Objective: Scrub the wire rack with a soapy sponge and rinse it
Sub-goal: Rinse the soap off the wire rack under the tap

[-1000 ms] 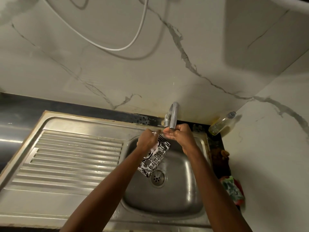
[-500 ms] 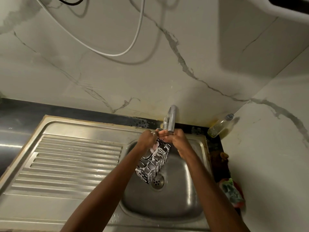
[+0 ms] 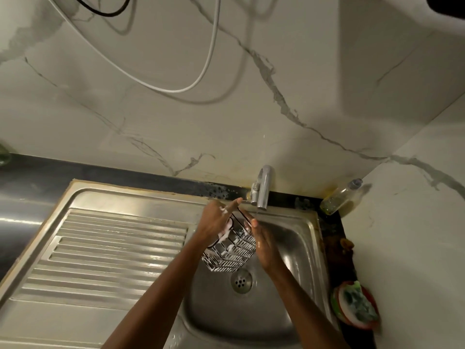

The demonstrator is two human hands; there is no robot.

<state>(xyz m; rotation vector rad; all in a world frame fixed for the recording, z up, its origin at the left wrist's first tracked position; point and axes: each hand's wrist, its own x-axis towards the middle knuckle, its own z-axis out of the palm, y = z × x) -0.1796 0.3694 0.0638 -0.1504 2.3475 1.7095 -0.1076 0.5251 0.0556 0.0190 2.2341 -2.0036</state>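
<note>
Steel basin, and right over it hung the wire rack (image 3: pixel 230 250), held above the sink (image 3: pixel 305 238) just up from the drain (image 3: pixel 241 280). Its long axis ran on a slant, closed mesh end tipped down toward the drain, open upper end pointing up toward the tap (image 3: pixel 263 187). White suds clung to the wires. On the rack's left side, the left hand (image 3: pixel 217 220) had its fingers wrapped over the rim with a foamy sponge (image 3: pixel 225 235) tucked beneath them, forefinger stretched out toward the tap. Over on the other side, the right hand (image 3: pixel 263 244) lay flat along the rack, fingers fairly straight, fingertips up at the top wire, pressing rather than clutching. A thin stream seemed to fall from the spout behind the rack. Away in the corner a bottle (image 3: pixel 342 197) leaned on the dark worktop (image 3: pixel 332 222), and a dish (image 3: pixel 352 304) with a scrubber sat near the right edge.
</note>
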